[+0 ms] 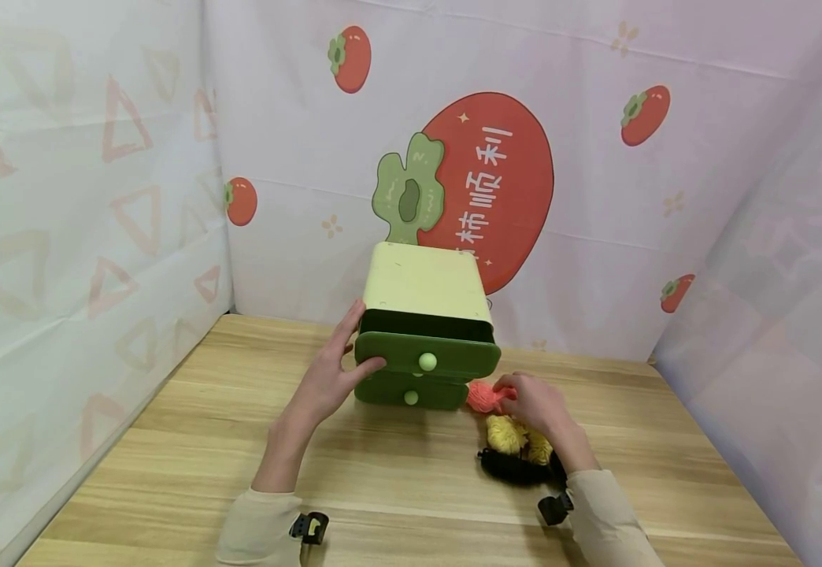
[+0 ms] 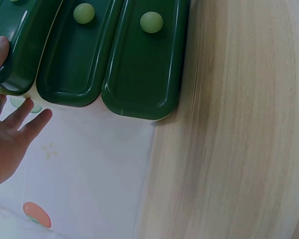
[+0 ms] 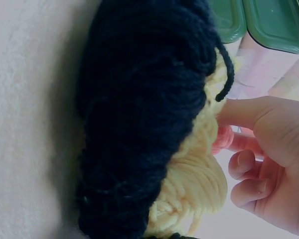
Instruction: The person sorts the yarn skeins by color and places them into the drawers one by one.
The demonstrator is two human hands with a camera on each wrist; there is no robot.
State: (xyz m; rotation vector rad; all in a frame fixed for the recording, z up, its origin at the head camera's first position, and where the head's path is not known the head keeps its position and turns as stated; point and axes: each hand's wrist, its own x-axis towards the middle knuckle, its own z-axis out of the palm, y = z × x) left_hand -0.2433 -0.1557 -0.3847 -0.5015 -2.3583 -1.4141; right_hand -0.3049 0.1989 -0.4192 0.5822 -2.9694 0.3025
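Note:
A small cream cabinet (image 1: 428,279) with green drawers stands on the table, its top drawer (image 1: 390,352) pulled out a little. My left hand (image 1: 322,378) is at the cabinet's left side, thumb on the top drawer's front and the other fingers fairly straight along the side. In the left wrist view those fingers (image 2: 36,125) are spread. Right of the cabinet, my right hand (image 1: 535,402) pinches a skein of coral yarn (image 1: 483,397). Yellow yarn (image 1: 506,434) and black yarn (image 1: 513,468) lie just in front of it. The black skein (image 3: 139,114) fills much of the right wrist view.
The lower drawers carry pale green round knobs (image 2: 151,22). Wood-grain tabletop (image 1: 170,465) extends on both sides of the cabinet. Behind it hangs a cloth printed with persimmons (image 1: 503,197), and more printed cloth (image 1: 85,236) closes off the left side.

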